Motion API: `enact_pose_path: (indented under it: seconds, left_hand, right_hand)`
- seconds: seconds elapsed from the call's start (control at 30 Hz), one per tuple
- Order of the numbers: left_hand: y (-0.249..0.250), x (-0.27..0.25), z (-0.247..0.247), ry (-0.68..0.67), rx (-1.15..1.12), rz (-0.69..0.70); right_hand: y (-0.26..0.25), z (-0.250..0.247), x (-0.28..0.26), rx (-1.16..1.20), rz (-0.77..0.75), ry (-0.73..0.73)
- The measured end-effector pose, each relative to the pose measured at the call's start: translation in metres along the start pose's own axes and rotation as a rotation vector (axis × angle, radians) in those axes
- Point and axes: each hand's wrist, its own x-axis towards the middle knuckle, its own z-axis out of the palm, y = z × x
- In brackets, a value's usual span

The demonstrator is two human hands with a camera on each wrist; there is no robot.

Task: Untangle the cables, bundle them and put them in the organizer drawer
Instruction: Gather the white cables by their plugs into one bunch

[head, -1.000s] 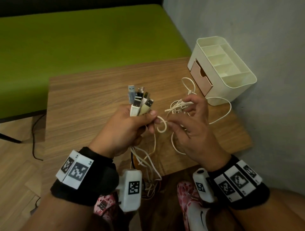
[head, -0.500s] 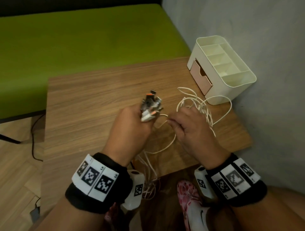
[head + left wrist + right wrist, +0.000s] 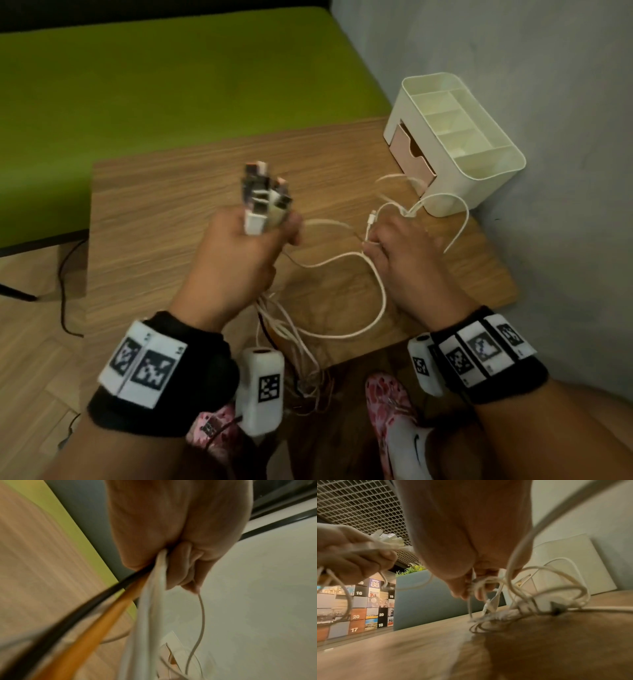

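Note:
My left hand (image 3: 239,250) grips a bundle of cable plugs (image 3: 262,198) that stick up above the fist; white, black and orange cords (image 3: 150,601) trail down from it off the table's near edge. My right hand (image 3: 397,246) pinches white cables (image 3: 488,588) low over the wooden table (image 3: 164,240), with one small white plug (image 3: 371,216) poking out by its fingers. A white loop (image 3: 376,301) sags between the two hands. More white loops (image 3: 442,202) lie in front of the cream organizer (image 3: 479,171), whose pink drawer (image 3: 411,154) is slightly open.
The organizer stands at the table's far right corner against a grey wall (image 3: 548,85). A green surface (image 3: 171,68) lies beyond the table's far edge. Knees in pink patterned fabric (image 3: 387,397) sit below the near edge. A black cord (image 3: 63,291) hangs left of the table.
My hands have drawn apart, left hand rising left with the plugs. The tangle by my right hand has loosened, and a long white loop now sags between the hands.

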Motion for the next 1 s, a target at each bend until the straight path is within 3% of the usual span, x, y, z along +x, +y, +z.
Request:
enact_pose_path:
  seconds: [0.07,0.13,0.3,0.43,0.5,0.63,0.73,0.8,0.9,1.0]
  left_hand:
    - [0.004,0.004,-0.012,0.045,-0.262,-0.137]
    - [0.006,0.007,-0.022,0.056,-0.326,-0.227]
    - [-0.002,0.009,-0.022,0.12,-0.079,-0.191]
    - [0.0,0.005,-0.017,0.108,0.061,-0.181]
    - [0.001,-0.001,-0.012,0.096,0.252,-0.134]
    - [0.003,-0.017,0.002,0.199,0.632,0.017]
    - [0.008,-0.027,0.005,0.254,0.569,0.151]
    - [0.008,-0.03,0.002,0.285,0.48,0.165]
    - [0.009,-0.033,-0.003,0.32,0.337,0.194]
    - [0.015,-0.036,0.0,0.248,0.145,0.227]
  right_hand:
    - [0.004,0.0,0.001,-0.048,0.069,-0.002]
    - [0.005,-0.003,0.001,0.022,0.062,0.054]
    - [-0.009,-0.015,-0.001,0.199,-0.076,0.2]
    - [-0.023,-0.024,-0.003,0.177,-0.134,0.414]
    - [-0.028,-0.031,-0.001,0.217,-0.171,0.45]
    - [-0.032,-0.036,0.0,0.206,-0.167,0.373]
    - [-0.031,-0.026,-0.002,0.022,-0.114,0.224]
    - [-0.032,-0.022,-0.002,-0.053,-0.042,0.145]
    - [-0.038,-0.025,-0.001,0.002,0.083,0.105]
    - [-0.037,-0.024,0.002,-0.037,0.139,0.119]
